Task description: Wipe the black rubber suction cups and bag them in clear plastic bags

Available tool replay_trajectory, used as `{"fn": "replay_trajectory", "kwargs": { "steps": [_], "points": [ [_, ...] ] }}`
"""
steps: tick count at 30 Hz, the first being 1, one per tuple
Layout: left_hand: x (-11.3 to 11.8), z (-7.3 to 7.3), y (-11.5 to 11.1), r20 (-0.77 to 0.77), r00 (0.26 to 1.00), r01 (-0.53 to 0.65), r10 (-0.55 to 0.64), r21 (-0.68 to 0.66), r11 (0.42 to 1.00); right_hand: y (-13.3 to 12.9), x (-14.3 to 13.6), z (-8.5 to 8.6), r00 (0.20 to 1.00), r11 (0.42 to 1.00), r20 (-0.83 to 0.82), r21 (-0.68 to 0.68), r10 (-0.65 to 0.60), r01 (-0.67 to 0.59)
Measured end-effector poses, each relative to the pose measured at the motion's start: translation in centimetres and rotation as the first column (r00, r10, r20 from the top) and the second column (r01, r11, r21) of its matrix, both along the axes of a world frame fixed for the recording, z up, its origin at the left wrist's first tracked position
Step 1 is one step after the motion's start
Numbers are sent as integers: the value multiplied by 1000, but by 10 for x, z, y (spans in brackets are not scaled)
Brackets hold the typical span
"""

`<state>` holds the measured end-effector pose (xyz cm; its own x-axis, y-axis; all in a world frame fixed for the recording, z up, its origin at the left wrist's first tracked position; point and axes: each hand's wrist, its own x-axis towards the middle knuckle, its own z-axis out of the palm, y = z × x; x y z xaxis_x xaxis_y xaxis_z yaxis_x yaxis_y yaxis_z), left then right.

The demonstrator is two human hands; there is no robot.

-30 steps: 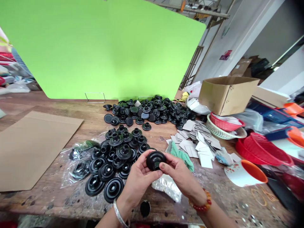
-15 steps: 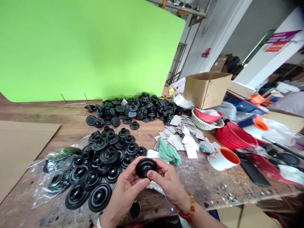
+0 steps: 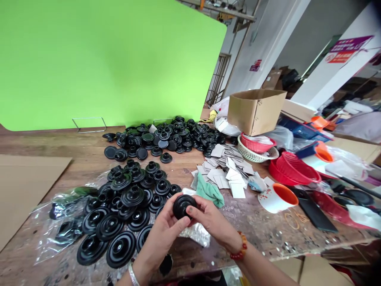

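Note:
A black disc-shaped knob (image 3: 183,206), round and stepped with a raised centre, is held between both hands above the table's front part. My left hand (image 3: 166,225) grips its left side, fingers curled behind it. From the right, my right hand (image 3: 207,217) closes on it, the thumb pressed on the raised centre. Left of the hands lies a near pile of similar black knobs (image 3: 121,248), some on clear plastic. Below the held knob is crumpled clear plastic (image 3: 197,234); just behind it sits a green cloth (image 3: 209,190).
A larger heap of black knobs (image 3: 163,144) lies farther back before a green panel (image 3: 113,63). Grey-white cards (image 3: 237,189) spread right of centre. Beyond them stand a cardboard box (image 3: 255,113), red baskets (image 3: 294,168), a white-orange cup (image 3: 273,200) and a dark phone (image 3: 315,210).
The knob has turned in my hands, its round face now more toward me, and my right thumb has moved up onto its centre. The whole view has shifted slightly.

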<state>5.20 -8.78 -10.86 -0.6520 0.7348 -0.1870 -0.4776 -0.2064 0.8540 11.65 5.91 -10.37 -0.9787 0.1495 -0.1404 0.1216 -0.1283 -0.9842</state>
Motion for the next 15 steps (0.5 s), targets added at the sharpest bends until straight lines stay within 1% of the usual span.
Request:
{"fn": "replay_trajectory", "kwargs": {
  "steps": [3, 5, 6, 7, 8, 9, 10, 11, 12, 13, 14, 15],
  "points": [
    [0, -2, 0, -74, 997, -24, 22, -28, 999, -8, 2, -4, 999, 998, -2, -52, -40, 40],
    [1, -6, 0, -102, 995, -18, 14, -40, 999, -11, 2, -5, 997, 996, -5, -49, -75, 74],
    [2, -8, 1, -96, 995, -14, 9, -43, 999, -10, 2, -5, 998, 997, 8, -35, -66, 66],
    [3, -11, 1, -77, 997, -7, 4, -36, 999, -8, 1, -4, 999, 999, 26, -1, -34, 34],
    [3, -13, 1, -49, 999, 8, -9, -20, 1000, -3, 0, -3, 999, 998, 42, 59, 9, -11],
    [4, -15, 1, -21, 999, 25, -25, 0, 1000, 3, -1, -2, 998, 988, 47, 150, 40, -47],
    [3, -16, 1, 0, 999, 37, -37, 22, 999, 12, -2, -1, 999, 961, 36, 274, 40, -48],
    [2, -16, 0, 8, 999, 39, -40, 39, 998, 23, -2, -2, 1000, 905, 4, 425, 5, -6],
    [0, -15, -1, -2, 1000, 27, -27, 38, 999, 34, -3, -3, 998, 809, -46, 584, -49, 66],
    [-2, -13, -2, -27, 1000, -6, 7, 19, 1000, 47, -4, -7, 989, 673, -101, 725, -108, 147],
    [-4, -11, -3, -59, 997, -45, 44, -9, 999, 60, -4, -12, 977, 517, -149, 830, -155, 209],
    [-7, -9, -5, -92, 993, -71, 68, -37, 997, 72, -4, -19, 970, 380, -167, 897, -177, 224]
  ]
}}
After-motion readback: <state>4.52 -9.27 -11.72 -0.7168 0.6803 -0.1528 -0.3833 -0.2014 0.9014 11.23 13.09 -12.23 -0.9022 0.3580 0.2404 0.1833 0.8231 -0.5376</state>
